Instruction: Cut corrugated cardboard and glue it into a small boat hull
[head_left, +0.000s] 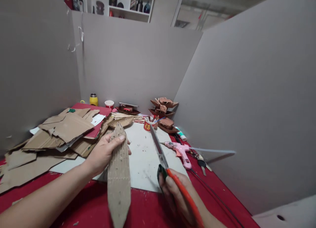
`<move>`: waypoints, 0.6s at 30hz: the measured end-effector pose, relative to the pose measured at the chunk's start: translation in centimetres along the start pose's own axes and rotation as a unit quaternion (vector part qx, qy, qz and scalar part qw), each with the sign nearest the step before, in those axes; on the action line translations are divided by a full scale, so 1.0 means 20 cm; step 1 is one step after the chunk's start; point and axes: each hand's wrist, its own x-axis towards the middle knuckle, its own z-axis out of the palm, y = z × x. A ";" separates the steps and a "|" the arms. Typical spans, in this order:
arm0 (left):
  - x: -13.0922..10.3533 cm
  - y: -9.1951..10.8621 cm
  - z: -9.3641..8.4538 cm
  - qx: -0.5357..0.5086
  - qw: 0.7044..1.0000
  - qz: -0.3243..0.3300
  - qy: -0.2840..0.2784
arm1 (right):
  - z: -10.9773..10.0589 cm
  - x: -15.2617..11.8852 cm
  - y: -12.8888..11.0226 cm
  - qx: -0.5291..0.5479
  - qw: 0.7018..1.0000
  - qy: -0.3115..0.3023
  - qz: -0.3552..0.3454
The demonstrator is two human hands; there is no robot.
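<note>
My left hand (105,153) grips a long strip of corrugated cardboard (119,182), thumb on its face and fingertips showing past its right edge. The strip is pointed at both ends and stands nearly upright before me. In my right hand (176,188) is a pair of scissors (159,150) with orange and dark green handles. Their blades point up and away, look closed together, and stay apart from the cardboard. Just right of the blades lies a pink hot glue gun (181,151) with a clear glue stick (214,150) sticking out of its back.
Torn cardboard pieces (71,127) are heaped at left. Behind are a red patterned paper cup (148,123), wooden sticks (137,117), several small model boats (163,111) and a yellow bottle (93,99). Keys (201,164) lie at right. Grey partitions (138,60) enclose the red table (81,205).
</note>
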 end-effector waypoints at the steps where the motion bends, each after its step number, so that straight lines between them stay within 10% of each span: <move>1: 0.00 0.00 0.02 -0.008 1.000 0.010 0.019 | 0.01 0.00 -0.01 0.029 1.000 0.001 0.006; 9: -0.02 -0.10 0.31 0.040 0.996 0.074 -0.007 | 0.09 -0.04 -0.08 0.081 0.995 -0.045 0.024; 18: -0.03 -0.07 0.34 0.127 0.990 0.034 -0.044 | 0.05 -0.01 -0.07 0.184 0.983 -0.022 0.016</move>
